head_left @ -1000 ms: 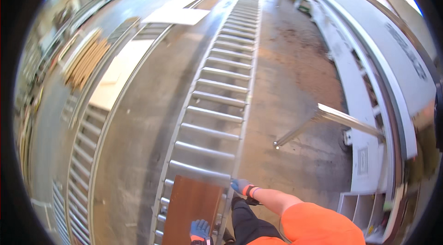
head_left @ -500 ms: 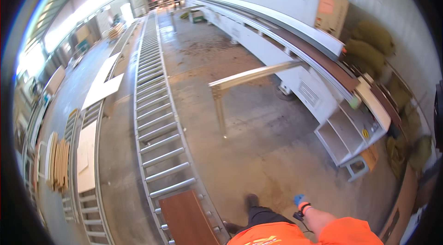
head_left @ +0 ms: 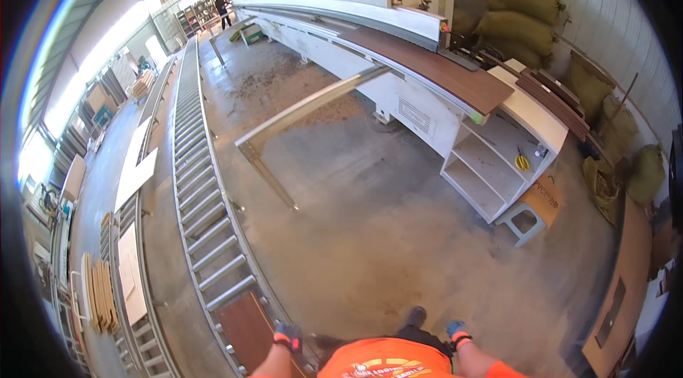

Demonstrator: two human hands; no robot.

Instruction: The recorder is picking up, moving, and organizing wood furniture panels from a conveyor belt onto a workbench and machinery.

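Note:
My left hand (head_left: 288, 335), in a blue-grey glove with an orange and black band at the wrist, is beside the right edge of a dark brown board (head_left: 244, 328). Whether it touches the board is hard to tell; its fingers look loose and nothing shows in them. The board lies flat on the near end of a long roller conveyor (head_left: 206, 250). Low on my right side hangs my right hand (head_left: 455, 328), gloved in blue, with loose fingers and nothing visible in it.
A long white machine (head_left: 420, 111) carries a brown panel (head_left: 455, 86). Its support arm (head_left: 313, 108) juts out over the floor. At its end stand white shelves (head_left: 484, 172) with yellow-handled scissors (head_left: 521, 162) and a grey stool (head_left: 519, 224). Sacks (head_left: 516, 33) line the wall; a person (head_left: 223, 12) stands far off.
My view has turned to the right and the machine sits further left. My left hand has come into view beside the brown board. The right hand still hangs low at my side.

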